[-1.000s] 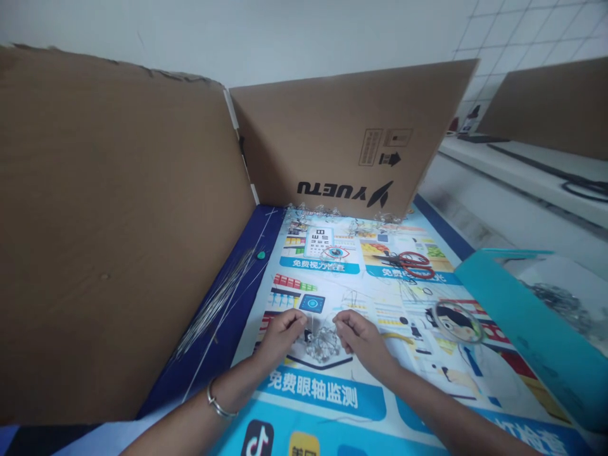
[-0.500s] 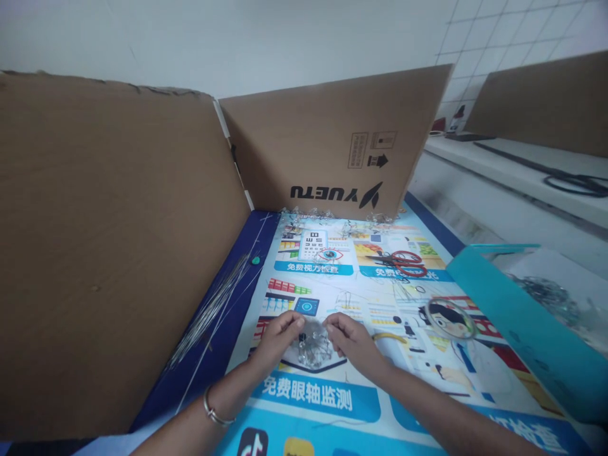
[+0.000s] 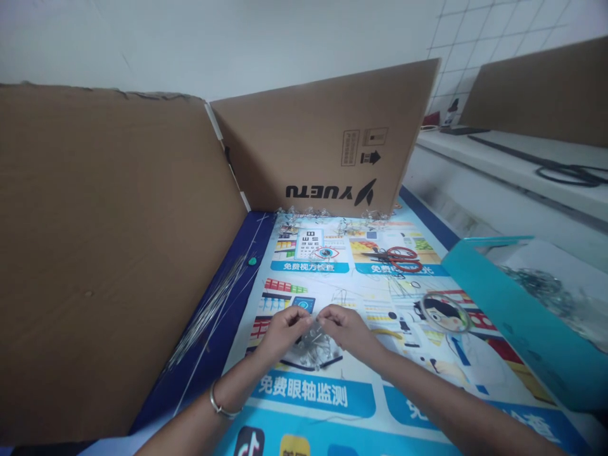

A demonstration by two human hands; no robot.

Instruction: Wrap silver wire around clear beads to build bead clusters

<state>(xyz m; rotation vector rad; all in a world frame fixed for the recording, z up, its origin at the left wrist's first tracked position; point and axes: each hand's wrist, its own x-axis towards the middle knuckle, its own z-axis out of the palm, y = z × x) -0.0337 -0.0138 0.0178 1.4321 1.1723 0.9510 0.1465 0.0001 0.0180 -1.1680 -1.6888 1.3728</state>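
Note:
My left hand (image 3: pixel 287 330) and my right hand (image 3: pixel 348 330) nearly meet above the printed sheet, thumb and forefinger pinched on each. Between them hangs a cluster of clear beads (image 3: pixel 314 350), glassy and spiky, apparently strung on thin wire. Both pinches are at its top edge; the exact wire ends are too fine to make out. Red-handled scissors (image 3: pixel 403 258) lie farther off with the blades pointing left. A round clear-rimmed ring, perhaps a roll of tape or wire (image 3: pixel 445 312), rests to the right of my right hand.
Cardboard panels stand at the left (image 3: pixel 104 266) and back (image 3: pixel 318 145). Thin straight wires (image 3: pixel 211 310) lie on the blue strip, near a small green lump (image 3: pixel 252 261). Clear beaded pieces (image 3: pixel 308 213) line the back panel. A teal box (image 3: pixel 517 316) holds more wiry clear pieces.
Both hands have come closer together over the top of the bead cluster. The view has shifted slightly, and the things on the table stay put.

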